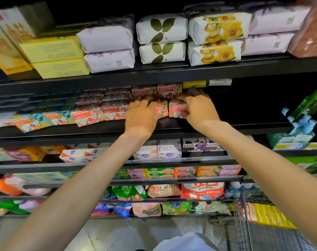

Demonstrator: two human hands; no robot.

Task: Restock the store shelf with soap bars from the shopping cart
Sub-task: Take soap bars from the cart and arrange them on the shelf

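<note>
- Many soap boxes [112, 109] already sit in rows on the shelf [99, 128].
- Left hand [141, 115] curls over one box [161, 109].
- Right hand [199, 109] pinches another box [177, 109], just beside.
- Cart [253, 223] looks like it holds more to put up.

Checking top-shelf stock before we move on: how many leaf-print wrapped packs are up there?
2. The upper leaf-print pack lies stacked on the lower leaf-print pack, mid top shelf. More may be hidden behind them.
</note>
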